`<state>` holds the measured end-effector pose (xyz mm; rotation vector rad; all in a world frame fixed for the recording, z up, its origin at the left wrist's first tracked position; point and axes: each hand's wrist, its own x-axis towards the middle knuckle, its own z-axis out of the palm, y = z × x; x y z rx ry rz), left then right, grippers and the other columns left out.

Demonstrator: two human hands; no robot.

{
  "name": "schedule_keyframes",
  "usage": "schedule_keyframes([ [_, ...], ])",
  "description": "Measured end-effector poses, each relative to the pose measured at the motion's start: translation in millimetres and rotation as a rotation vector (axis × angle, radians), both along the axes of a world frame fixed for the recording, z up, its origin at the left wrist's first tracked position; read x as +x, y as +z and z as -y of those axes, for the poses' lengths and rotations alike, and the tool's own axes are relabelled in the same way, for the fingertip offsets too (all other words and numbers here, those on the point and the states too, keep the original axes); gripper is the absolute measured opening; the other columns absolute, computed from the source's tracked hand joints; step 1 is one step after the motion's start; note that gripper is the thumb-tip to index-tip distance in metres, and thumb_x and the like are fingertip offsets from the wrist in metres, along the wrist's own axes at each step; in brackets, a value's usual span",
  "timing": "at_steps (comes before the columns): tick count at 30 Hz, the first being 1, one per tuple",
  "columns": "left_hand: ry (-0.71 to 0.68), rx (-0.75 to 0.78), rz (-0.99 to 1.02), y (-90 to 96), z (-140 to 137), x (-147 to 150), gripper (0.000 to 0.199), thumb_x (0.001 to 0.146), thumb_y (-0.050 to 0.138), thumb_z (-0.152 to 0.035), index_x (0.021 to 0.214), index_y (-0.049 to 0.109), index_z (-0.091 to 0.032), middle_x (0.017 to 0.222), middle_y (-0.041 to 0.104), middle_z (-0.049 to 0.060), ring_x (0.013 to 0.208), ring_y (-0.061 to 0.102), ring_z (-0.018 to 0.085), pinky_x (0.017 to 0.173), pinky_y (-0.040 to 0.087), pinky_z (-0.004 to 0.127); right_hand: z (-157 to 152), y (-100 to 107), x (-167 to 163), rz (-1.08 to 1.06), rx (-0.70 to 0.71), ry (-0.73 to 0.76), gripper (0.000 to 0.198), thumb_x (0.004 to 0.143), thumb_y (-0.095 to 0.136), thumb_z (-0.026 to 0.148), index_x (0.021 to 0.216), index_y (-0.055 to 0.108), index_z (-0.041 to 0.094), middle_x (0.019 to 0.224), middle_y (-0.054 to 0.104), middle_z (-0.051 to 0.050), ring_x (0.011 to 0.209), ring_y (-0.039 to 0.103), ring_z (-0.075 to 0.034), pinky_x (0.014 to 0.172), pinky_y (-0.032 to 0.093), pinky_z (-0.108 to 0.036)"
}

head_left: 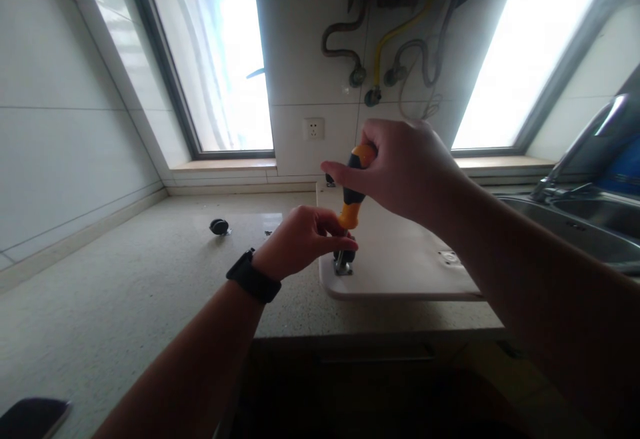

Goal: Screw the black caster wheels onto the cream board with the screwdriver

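My right hand (400, 165) is wrapped round the orange and black handle of a screwdriver (354, 185), which points down, slightly tilted. My left hand (315, 235) is closed round the lower end of the screwdriver, near its shaft; the fingertips partly hide what they touch. Just under the left thumb, a black caster wheel (344, 256) with a metal plate sits at the front left corner of a white board (400, 265). The screwdriver's tip is over that plate. Another caster (330, 179) shows at the board's back left corner, partly behind my right thumb.
A loose black caster (219, 227) lies on the speckled countertop (165, 279), with small dark pieces (269, 233) near my left wrist. A metal plate (450, 258) is on the board's right. The sink (555, 225) and faucet (575, 152) stand right. A dark object (35, 417) lies front left.
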<state>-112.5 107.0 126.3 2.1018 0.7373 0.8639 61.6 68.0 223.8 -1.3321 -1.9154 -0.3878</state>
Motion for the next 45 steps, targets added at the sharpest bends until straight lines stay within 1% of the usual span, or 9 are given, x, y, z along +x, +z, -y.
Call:
schedule_keyframes([
  [2,0.004,-0.019,0.017,-0.8,0.2,0.8,0.025,0.083,0.085,-0.039,0.091,0.079,-0.015,0.086,0.08,0.005,0.075,0.069,0.015,0.072,0.053,0.029,1.7,2.3,4.5,0.026,-0.031,0.008,0.051,0.081,0.068,0.07,0.076,0.056,0.021,0.064,0.057,-0.002,0.056,0.049,-0.014,0.055,0.039,-0.035],
  [6,-0.013,-0.022,0.021,-2.4,-2.1,-0.1,0.02,0.085,0.083,-0.034,0.09,0.079,-0.015,0.083,0.08,0.004,0.072,0.069,0.014,0.069,0.052,0.027,1.3,10.7,22.9,0.118,-0.286,0.493,0.038,0.095,0.058,0.037,0.129,0.058,0.019,0.119,0.066,-0.009,0.1,0.065,-0.021,0.079,0.052,-0.036],
  [9,-0.081,-0.037,0.025,-1.8,-3.8,-2.6,0.02,0.088,0.08,-0.032,0.099,0.08,-0.015,0.091,0.081,0.005,0.079,0.073,0.015,0.076,0.056,0.029,-0.8,16.5,33.3,0.119,-0.458,0.653,0.044,0.093,0.061,0.027,0.137,0.054,0.024,0.129,0.064,-0.006,0.116,0.063,-0.021,0.092,0.052,-0.035],
  [16,-0.146,0.006,-0.047,2.4,-0.5,-4.2,0.026,0.096,0.071,-0.032,0.115,0.077,-0.015,0.104,0.081,0.008,0.088,0.074,0.017,0.083,0.057,0.032,-0.5,8.1,12.7,0.074,-0.164,0.146,0.043,0.077,0.08,0.058,0.078,0.059,0.02,0.068,0.056,0.0,0.06,0.044,-0.012,0.055,0.033,-0.033],
  [21,0.004,0.085,-0.061,1.4,1.0,-0.8,0.029,0.085,0.082,-0.041,0.099,0.079,-0.016,0.089,0.079,0.004,0.07,0.066,0.013,0.063,0.049,0.027,2.4,3.9,-1.3,0.154,-0.065,-0.084,0.051,0.082,0.066,0.07,0.076,0.054,0.021,0.062,0.049,-0.001,0.057,0.041,-0.013,0.055,0.027,-0.033],
  [26,-0.051,-0.012,-0.006,1.8,-0.4,-2.0,0.019,0.089,0.079,-0.032,0.098,0.08,-0.015,0.091,0.081,0.005,0.079,0.073,0.016,0.076,0.055,0.029,3.5,6.7,12.5,0.096,-0.276,0.31,0.026,0.093,0.058,0.038,0.113,0.06,0.021,0.101,0.067,-0.007,0.083,0.061,-0.019,0.065,0.045,-0.034],
  [30,-0.095,-0.016,-0.007,3.0,-1.9,-4.8,0.019,0.09,0.078,-0.031,0.1,0.081,-0.015,0.095,0.082,0.005,0.084,0.075,0.018,0.082,0.057,0.031,-3.2,7.4,23.8,0.018,-0.475,0.627,0.04,0.091,0.062,0.028,0.13,0.055,0.025,0.122,0.066,-0.005,0.105,0.065,-0.019,0.083,0.053,-0.034],
  [37,-0.152,-0.049,-0.022,4.2,-0.1,-4.8,0.026,0.093,0.074,-0.03,0.113,0.078,-0.014,0.106,0.081,0.008,0.094,0.076,0.018,0.089,0.059,0.034,-3.4,3.6,5.2,0.089,-0.144,0.102,0.046,0.077,0.077,0.063,0.079,0.061,0.019,0.063,0.056,0.0,0.054,0.046,-0.012,0.054,0.033,-0.032],
  [45,0.057,0.039,-0.058,1.6,2.4,-0.5,0.031,0.085,0.081,-0.046,0.092,0.08,-0.016,0.083,0.078,0.004,0.072,0.068,0.016,0.069,0.052,0.03,6.1,2.0,-0.4,0.174,-0.076,-0.025,0.052,0.088,0.059,0.068,0.094,0.069,0.017,0.07,0.063,-0.006,0.061,0.055,-0.018,0.057,0.038,-0.034],
])
